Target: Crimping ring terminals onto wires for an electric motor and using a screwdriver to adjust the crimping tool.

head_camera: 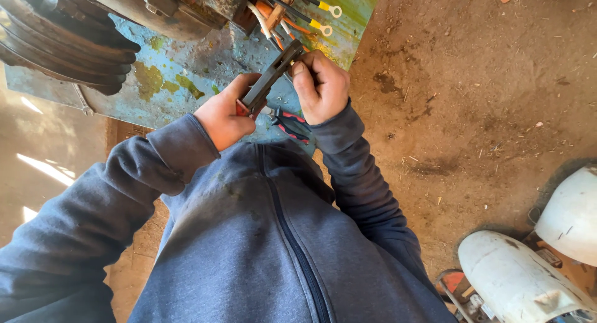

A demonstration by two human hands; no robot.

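My left hand [225, 115] grips the handle end of a dark plier-like tool [271, 75] that slants up to the right. My right hand [321, 85] is closed around the tool's upper part, thumb pressed beside its jaw, close to a bundle of orange, white and black wires [280, 19]. Two of the wires end in yellow-sleeved ring terminals [328, 12]. A second tool with red and black handles [290, 124] lies on the blue plate just below my hands. Both arms wear blue-grey sleeves.
A worn blue metal plate [180, 74] with yellow-green patches carries a rusty motor and a dark grooved pulley [65, 40] at the upper left. Bare dirt floor [472, 80] spreads to the right. White rounded covers [516, 279] sit at the lower right.
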